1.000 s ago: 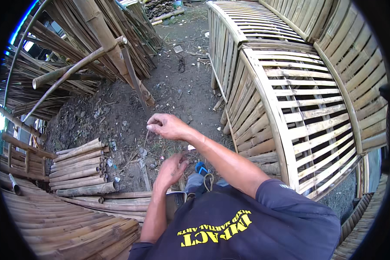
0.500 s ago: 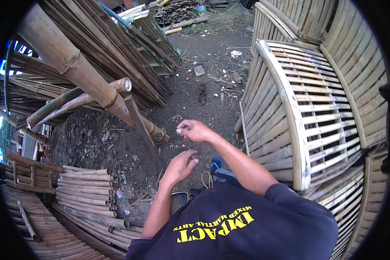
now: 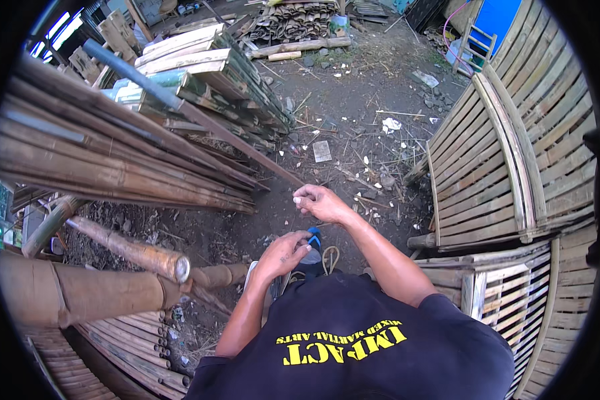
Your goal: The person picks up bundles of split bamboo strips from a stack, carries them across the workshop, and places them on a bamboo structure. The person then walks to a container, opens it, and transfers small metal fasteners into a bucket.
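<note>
My right hand (image 3: 320,203) is held out in front of my body above the dirt ground, its fingers curled in toward the thumb. Whether anything small sits in that curl, I cannot make out. Lower and to the left, my left hand (image 3: 283,257) hangs with loosely stretched fingers and the thumb apart, and nothing shows in it. Below the hands a foot in a blue-strapped sandal (image 3: 314,235) is partly visible. A long thin bar (image 3: 233,139) lies along the bamboo stack, its lower end appearing just beyond my right hand.
Long bamboo slats (image 3: 127,153) lean at the left. A thick bamboo pole (image 3: 107,293) and a cut bamboo end (image 3: 177,267) jut in at lower left. Slatted bamboo furniture (image 3: 473,180) lines the right. Split bamboo (image 3: 293,27) is piled at the back, with litter on the dirt (image 3: 353,87).
The view has moved forward past the thick bamboo pole, which now lies lower at left. The bamboo furniture has slid down and right. Both hands keep much the same pose.
</note>
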The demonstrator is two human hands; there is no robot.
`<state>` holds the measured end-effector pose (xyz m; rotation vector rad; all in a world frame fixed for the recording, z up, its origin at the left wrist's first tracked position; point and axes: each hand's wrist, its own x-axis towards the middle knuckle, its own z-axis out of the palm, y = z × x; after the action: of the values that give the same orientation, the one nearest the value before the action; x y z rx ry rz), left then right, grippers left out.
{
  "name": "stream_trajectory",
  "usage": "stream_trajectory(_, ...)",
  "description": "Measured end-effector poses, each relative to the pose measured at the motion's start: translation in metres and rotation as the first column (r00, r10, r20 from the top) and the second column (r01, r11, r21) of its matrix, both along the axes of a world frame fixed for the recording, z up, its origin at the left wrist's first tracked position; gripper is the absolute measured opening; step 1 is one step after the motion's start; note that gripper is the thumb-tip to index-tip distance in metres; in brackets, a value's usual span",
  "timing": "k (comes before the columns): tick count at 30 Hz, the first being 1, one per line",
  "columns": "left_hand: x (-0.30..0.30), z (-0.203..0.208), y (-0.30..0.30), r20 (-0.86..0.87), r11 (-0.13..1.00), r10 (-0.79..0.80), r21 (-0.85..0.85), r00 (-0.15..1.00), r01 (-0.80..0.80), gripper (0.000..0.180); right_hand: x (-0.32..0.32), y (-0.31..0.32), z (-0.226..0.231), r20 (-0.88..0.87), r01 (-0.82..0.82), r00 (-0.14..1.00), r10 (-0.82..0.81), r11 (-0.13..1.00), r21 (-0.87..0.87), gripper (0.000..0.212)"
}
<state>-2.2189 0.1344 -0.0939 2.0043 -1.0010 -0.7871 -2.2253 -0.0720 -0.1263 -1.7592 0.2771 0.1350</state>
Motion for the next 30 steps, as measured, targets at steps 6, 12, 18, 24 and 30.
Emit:
stream_trajectory(6,0.182,0.028,-0.165,-0.003,0.997,-0.041,-0.064,0.999,0.040,0.040,0.126,-0.144,0.017,0.050,0.086,0.995,-0.086,0.996,0.000,0.034)
stream_trajectory(12,0.331,-0.009,-0.306,-0.022,0.993,0.035,-0.115,0.999,-0.038,0.035,0.265,-0.278,-0.015,-0.001,0.071,0.997,-0.073,0.977,0.202,0.031)
stream_trajectory(18,0.460,-0.039,-0.432,-0.040,0.972,0.218,-0.080,0.975,-0.220,0.039,0.431,-0.429,-0.025,-0.146,-0.343,0.935,0.323,0.928,-0.148,0.036)
stream_trajectory(24,0.568,-0.020,-0.509,-0.121,0.862,0.496,-0.047,0.860,-0.505,0.038,0.616,-0.507,0.006,-0.192,-0.601,0.781,0.595,0.799,0.028,0.036)
stream_trajectory(30,0.701,-0.044,-0.538,-0.338,0.611,0.746,0.007,0.574,-0.791,0.041,0.780,-0.515,-0.013,-0.096,-0.791,0.608,0.788,0.591,-0.160,0.035)
